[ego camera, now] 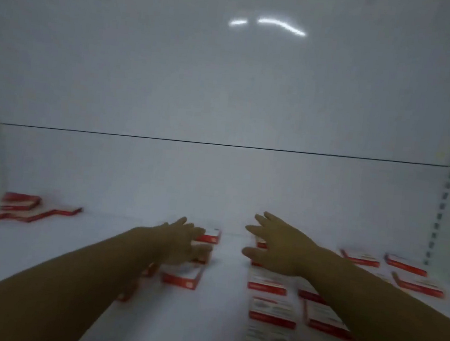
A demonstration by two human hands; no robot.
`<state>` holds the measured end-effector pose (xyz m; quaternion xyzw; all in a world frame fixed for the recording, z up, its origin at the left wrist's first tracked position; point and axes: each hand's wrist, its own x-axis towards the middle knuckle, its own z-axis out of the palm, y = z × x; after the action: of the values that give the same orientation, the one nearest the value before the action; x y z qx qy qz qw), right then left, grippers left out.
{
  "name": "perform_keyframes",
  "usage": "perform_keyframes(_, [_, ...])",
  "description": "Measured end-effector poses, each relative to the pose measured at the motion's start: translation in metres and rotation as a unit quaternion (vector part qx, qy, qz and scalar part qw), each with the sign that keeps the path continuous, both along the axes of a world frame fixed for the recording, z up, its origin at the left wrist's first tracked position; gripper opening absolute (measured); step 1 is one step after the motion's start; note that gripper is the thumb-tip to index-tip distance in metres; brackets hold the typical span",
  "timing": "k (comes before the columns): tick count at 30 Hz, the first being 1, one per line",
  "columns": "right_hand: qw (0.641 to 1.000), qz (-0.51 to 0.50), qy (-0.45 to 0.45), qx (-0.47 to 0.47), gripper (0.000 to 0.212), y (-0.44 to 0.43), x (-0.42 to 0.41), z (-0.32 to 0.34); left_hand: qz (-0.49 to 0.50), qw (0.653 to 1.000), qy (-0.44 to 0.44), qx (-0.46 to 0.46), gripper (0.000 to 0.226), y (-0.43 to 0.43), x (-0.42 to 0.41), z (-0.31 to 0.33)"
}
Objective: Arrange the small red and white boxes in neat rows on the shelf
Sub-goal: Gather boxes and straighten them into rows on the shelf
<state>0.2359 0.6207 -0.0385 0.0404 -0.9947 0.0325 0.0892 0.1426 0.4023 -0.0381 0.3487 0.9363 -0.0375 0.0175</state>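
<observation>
Boxes (267,284) lie beneath left hand (183,238) and right hand (279,247).

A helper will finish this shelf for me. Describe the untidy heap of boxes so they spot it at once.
Follow the white shelf along its back wall to the far left corner. The heap of boxes lies there. Unlike the flat rows of boxes on the right, these are piled crookedly on one another.

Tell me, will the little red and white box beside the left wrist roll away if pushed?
Probably not. The box lies flat with straight edges, so it should slide on the smooth white shelf, not roll. It looks thin and small, so likely light. Resting on its wide face, it seems unlikely to tip.
</observation>
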Motion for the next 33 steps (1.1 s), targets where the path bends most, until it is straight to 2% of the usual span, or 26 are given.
perform_keyframes(6, [0.994,0.106,0.002,-0.039,0.063,-0.203,-0.061,-0.008,0.125,0.991,-0.020,0.048,0.069,-0.210,-0.006,-0.002])
perform_keyframes(12, [0.989,0.143,-0.037,0.001,0.063,-0.299,-0.118,-0.025,0.150,0.984,-0.040,0.086,0.068,-0.308,-0.038,-0.016])
perform_keyframes(16, [0.992,0.124,-0.029,0.011,0.062,-0.328,-0.186,-0.018,0.170,0.978,-0.035,0.113,0.062,-0.342,-0.083,-0.032])
perform_keyframes(21, [0.994,0.100,-0.037,-0.014,0.056,-0.380,-0.268,-0.049,0.203,0.967,0.020,0.155,0.053,-0.362,-0.139,-0.043])
perform_keyframes(25, [0.993,0.105,0.034,-0.047,0.058,-0.395,-0.318,-0.057,0.177,0.964,0.081,0.180,0.051,-0.373,-0.185,-0.050])
perform_keyframes(30, [0.993,0.046,0.030,-0.105,0.061,-0.394,-0.341,-0.075,0.136,0.967,0.126,0.174,0.048,-0.375,-0.229,-0.056])
perform_keyframes(33, [0.990,0.024,0.060,-0.124,0.052,-0.390,-0.342,-0.079,0.131,0.967,0.101,0.191,0.046,-0.374,-0.248,-0.063])
